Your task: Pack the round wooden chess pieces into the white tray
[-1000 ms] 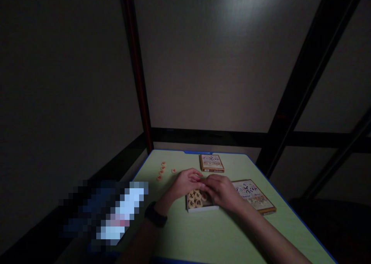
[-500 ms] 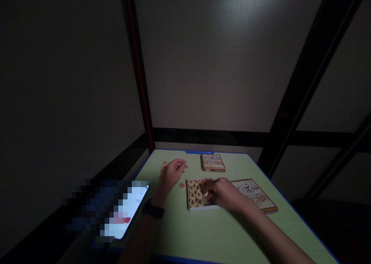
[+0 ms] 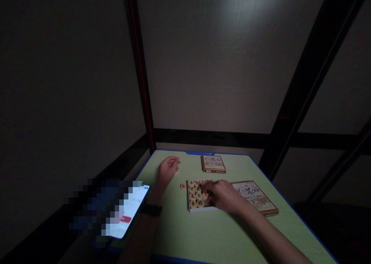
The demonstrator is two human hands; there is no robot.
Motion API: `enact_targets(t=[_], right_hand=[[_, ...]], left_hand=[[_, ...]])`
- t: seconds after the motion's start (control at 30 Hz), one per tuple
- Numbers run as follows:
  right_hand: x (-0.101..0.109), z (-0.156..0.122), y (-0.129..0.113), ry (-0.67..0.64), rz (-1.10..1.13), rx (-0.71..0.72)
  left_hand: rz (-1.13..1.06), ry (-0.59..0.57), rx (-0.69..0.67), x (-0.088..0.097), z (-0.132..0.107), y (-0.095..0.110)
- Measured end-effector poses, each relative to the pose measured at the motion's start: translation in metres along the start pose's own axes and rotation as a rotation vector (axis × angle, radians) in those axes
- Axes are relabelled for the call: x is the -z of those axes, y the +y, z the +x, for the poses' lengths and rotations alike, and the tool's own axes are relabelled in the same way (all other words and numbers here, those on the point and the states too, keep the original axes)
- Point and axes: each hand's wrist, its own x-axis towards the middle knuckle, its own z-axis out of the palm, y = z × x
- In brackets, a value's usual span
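A small open box [image 3: 189, 209] filled with round pale game pieces marked in black sits mid-table. My right hand [image 3: 222, 195] rests over its right side, fingers curled down onto the pieces; what they pinch is hidden. My left hand [image 3: 166, 169] is at the table's far left, fingers curled over the loose red-marked pieces there, which it hides. One loose piece [image 3: 182, 186] lies just left of the box. A dark watch [image 3: 150, 209] is on my left wrist.
The green table [image 3: 203, 237] has a blue edge. A small printed box [image 3: 213, 163] lies at the back and a larger printed lid [image 3: 255, 196] at the right. A lit phone [image 3: 130, 212] sits at the left edge. Dark beams and walls surround the table.
My left hand left the box and moved back-left to the loose pieces. One piece now lies beside the box. My right hand stayed over the box.
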Motion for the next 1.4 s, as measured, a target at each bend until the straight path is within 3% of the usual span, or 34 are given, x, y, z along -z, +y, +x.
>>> enact_targets(t=[0.07, 0.13, 0.27, 0.4, 0.67, 0.97, 1.27, 1.4], right_hand=[[0.004, -0.001, -0.001, -0.008, 0.050, -0.015], [0.009, -0.001, -0.002, -0.005, 0.090, -0.031], [0.013, -0.002, -0.001, 0.057, 0.132, -0.033], [0.013, -0.001, -0.001, 0.117, 0.085, -0.062], [0.012, 0.001, 0.003, 0.135, -0.019, -0.082], [0.011, 0.002, 0.002, 0.129, -0.071, -0.092], [0.010, 0.002, 0.003, 0.135, -0.083, -0.073], [0.009, 0.003, 0.003, 0.140, -0.091, -0.069]], left_hand=[[0.110, 0.115, -0.009, 0.018, 0.004, 0.006], [0.379, 0.180, -0.021, 0.037, 0.005, 0.011], [0.957, -0.005, -0.045, 0.059, 0.003, 0.014], [1.185, -0.210, 0.004, 0.057, -0.001, 0.006], [1.225, -0.301, -0.021, 0.052, -0.006, -0.005], [1.279, -0.402, 0.015, 0.049, -0.016, 0.005], [1.217, -0.512, -0.076, 0.041, -0.025, 0.013], [1.215, -0.492, -0.110, 0.038, -0.019, 0.014]])
